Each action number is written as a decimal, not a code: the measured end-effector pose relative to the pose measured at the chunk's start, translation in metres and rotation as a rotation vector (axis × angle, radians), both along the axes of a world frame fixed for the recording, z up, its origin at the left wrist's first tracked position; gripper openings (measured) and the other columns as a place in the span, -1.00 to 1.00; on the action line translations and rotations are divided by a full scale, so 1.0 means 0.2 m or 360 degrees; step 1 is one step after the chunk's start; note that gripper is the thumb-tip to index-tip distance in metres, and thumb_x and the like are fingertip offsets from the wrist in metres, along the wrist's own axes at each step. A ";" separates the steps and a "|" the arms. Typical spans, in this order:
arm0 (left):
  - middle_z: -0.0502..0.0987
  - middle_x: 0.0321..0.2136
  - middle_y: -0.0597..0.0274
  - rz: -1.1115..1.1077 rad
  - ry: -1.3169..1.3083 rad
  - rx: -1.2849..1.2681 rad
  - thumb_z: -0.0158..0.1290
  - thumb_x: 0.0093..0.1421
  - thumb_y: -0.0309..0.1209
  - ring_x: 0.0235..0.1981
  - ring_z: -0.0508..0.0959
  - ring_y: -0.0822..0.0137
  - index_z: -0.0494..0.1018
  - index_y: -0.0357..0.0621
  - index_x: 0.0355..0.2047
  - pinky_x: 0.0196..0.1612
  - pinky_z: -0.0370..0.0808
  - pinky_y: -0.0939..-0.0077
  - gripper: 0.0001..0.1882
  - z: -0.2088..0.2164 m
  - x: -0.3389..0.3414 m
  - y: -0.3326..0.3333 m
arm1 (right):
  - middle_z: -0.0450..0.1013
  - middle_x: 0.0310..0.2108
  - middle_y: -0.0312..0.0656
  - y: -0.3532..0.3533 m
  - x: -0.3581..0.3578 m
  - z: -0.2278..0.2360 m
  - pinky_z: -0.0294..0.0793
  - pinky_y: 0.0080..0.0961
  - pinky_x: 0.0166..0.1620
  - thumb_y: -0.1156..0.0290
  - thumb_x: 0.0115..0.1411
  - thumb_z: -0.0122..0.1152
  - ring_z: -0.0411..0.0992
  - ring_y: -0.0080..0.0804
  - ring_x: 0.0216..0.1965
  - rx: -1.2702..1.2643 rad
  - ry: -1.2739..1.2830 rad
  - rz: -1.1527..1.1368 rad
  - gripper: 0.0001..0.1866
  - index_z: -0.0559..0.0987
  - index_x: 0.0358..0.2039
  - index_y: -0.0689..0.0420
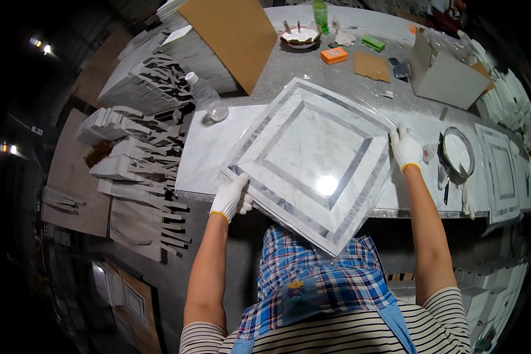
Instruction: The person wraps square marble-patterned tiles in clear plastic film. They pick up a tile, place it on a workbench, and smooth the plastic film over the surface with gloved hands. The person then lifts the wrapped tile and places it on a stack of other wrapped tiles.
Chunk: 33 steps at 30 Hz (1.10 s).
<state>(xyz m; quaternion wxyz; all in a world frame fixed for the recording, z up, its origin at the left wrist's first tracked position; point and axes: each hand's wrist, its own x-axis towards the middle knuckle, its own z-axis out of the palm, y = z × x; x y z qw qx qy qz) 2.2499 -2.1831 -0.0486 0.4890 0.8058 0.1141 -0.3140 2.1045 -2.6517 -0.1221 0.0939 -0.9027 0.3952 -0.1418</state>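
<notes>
A square white marble tile (pixel 315 138) with grey inlaid bands is turned cornerwise in front of me, its near corner reaching past the table's front edge. Clear film seems to hang around its edges. My left hand (pixel 232 196), in a white knit glove, is closed around the left corner, its fingers partly under the edge. At the right corner, my right hand (pixel 406 147), gloved the same way, grips the edge with the thumb side on top; some of its fingers are hidden. To its right lies a round tub (pixel 458 152) of white paste with a scraper.
A clear plastic bottle (pixel 209 101) leans at the left behind the tile. Stacked stone pieces (pixel 124 156) stand further left. Across the table are a cardboard sheet (pixel 233 38), an orange box (pixel 334 55), a green bottle (pixel 320 16) and a white carton (pixel 445 74). Another inlaid tile (pixel 497 171) lies far right.
</notes>
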 end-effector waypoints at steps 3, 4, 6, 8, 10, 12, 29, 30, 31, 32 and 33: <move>0.54 -0.63 0.04 0.0006 -0.0020 0.0030 0.03 0.31 -0.02 -0.75 0.53 0.22 0.48 -0.30 -0.32 -0.73 0.45 0.39 -0.52 -0.02 0.02 -0.01 | 0.44 0.12 0.11 -0.04 0.02 -0.02 0.46 0.03 0.00 -0.11 0.35 -0.15 0.50 0.20 -0.03 0.0089 0.0008 -0.0044 -0.42 0.48 0.19 -0.02; 0.54 -0.63 0.03 0.0004 -0.0026 0.0034 0.02 0.31 -0.01 -0.75 0.53 0.21 0.48 -0.30 -0.32 -0.73 0.44 0.38 -0.51 -0.02 0.03 -0.02 | 0.46 0.08 0.13 -0.05 0.02 -0.03 0.46 0.04 0.00 -0.09 0.35 -0.15 0.50 0.21 -0.05 0.0118 0.0021 -0.0045 -0.43 0.49 0.15 0.01; 0.54 -0.64 0.02 0.0029 -0.0068 0.0012 0.00 0.32 0.02 -0.76 0.52 0.20 0.48 -0.32 -0.33 -0.73 0.44 0.36 -0.47 -0.04 0.06 0.00 | 0.49 0.00 0.19 -0.01 0.03 0.05 0.46 0.06 0.00 -0.07 0.35 -0.14 0.52 0.24 -0.10 0.0174 0.0051 -0.0030 -0.45 0.52 0.07 0.08; 0.53 -0.65 0.02 0.0026 -0.0113 0.0001 -0.02 0.32 0.05 -0.77 0.52 0.19 0.48 -0.33 -0.34 -0.74 0.43 0.35 -0.44 -0.08 0.11 -0.01 | 0.51 -0.05 0.22 0.00 0.00 0.08 0.46 0.06 -0.01 -0.08 0.36 -0.15 0.52 0.24 -0.11 0.0192 0.0142 -0.0041 -0.45 0.53 0.02 0.11; 0.52 -0.67 0.02 0.0010 -0.0164 0.0024 -0.02 0.32 0.08 -0.78 0.51 0.19 0.47 -0.33 -0.36 -0.75 0.42 0.34 -0.42 -0.08 0.19 -0.02 | 0.52 -0.09 0.25 0.02 -0.03 0.09 0.46 0.07 -0.03 -0.09 0.36 -0.15 0.52 0.25 -0.12 0.0174 0.0179 -0.0039 -0.44 0.55 -0.04 0.14; 0.49 -0.69 0.03 0.0023 -0.0214 0.0039 -0.02 0.31 0.09 -0.81 0.47 0.19 0.45 -0.34 -0.37 -0.76 0.39 0.33 -0.40 -0.05 0.24 -0.04 | 0.52 -0.12 0.27 0.06 -0.08 0.09 0.46 0.07 -0.05 -0.10 0.36 -0.15 0.52 0.25 -0.13 0.0111 0.0197 -0.0020 -0.44 0.56 -0.10 0.17; 0.55 -0.09 -0.35 -0.0516 -0.0748 0.0782 -0.14 0.25 0.21 -0.06 0.57 -0.16 0.49 -0.45 0.03 -0.03 0.50 0.08 -0.17 -0.19 0.89 -0.20 | 0.52 -0.37 0.18 0.46 -0.47 0.19 0.45 0.05 -0.21 -0.04 0.34 0.01 0.51 0.23 -0.29 0.0164 0.0264 0.0138 -0.51 0.53 -0.28 0.21; 0.52 0.01 -0.37 -0.0542 -0.0760 0.0817 -0.16 0.25 0.21 0.09 0.52 -0.21 0.49 -0.46 0.04 0.10 0.45 0.09 -0.16 -0.14 0.88 -0.24 | 0.52 -0.37 0.19 0.48 -0.48 0.19 0.45 0.04 -0.21 -0.03 0.34 0.02 0.51 0.22 -0.28 0.0215 0.0295 0.0115 -0.52 0.52 -0.29 0.21; 0.51 0.02 -0.38 -0.0592 -0.0791 0.0910 -0.16 0.24 0.22 0.10 0.52 -0.19 0.51 -0.44 0.02 0.13 0.44 0.08 -0.17 -0.14 0.91 -0.25 | 0.52 -0.38 0.18 0.50 -0.51 0.18 0.45 0.02 -0.22 0.00 0.32 0.08 0.50 0.22 -0.29 0.0120 0.0186 0.0190 -0.55 0.53 -0.32 0.22; 0.51 0.02 -0.37 -0.0622 -0.0836 0.0947 -0.16 0.24 0.22 0.09 0.52 -0.19 0.51 -0.44 0.02 0.14 0.43 0.08 -0.17 -0.13 0.93 -0.25 | 0.52 -0.39 0.17 0.53 -0.52 0.18 0.45 0.02 -0.23 0.01 0.31 0.09 0.50 0.22 -0.30 0.0134 0.0163 0.0208 -0.56 0.53 -0.33 0.22; 0.51 0.02 -0.37 -0.0650 -0.0881 0.0983 -0.17 0.24 0.22 0.09 0.52 -0.19 0.51 -0.43 0.02 0.14 0.43 0.08 -0.16 -0.13 0.95 -0.26 | 0.52 -0.40 0.17 0.56 -0.53 0.19 0.45 0.02 -0.23 0.02 0.30 0.10 0.50 0.22 -0.31 0.0147 0.0141 0.0227 -0.56 0.53 -0.34 0.22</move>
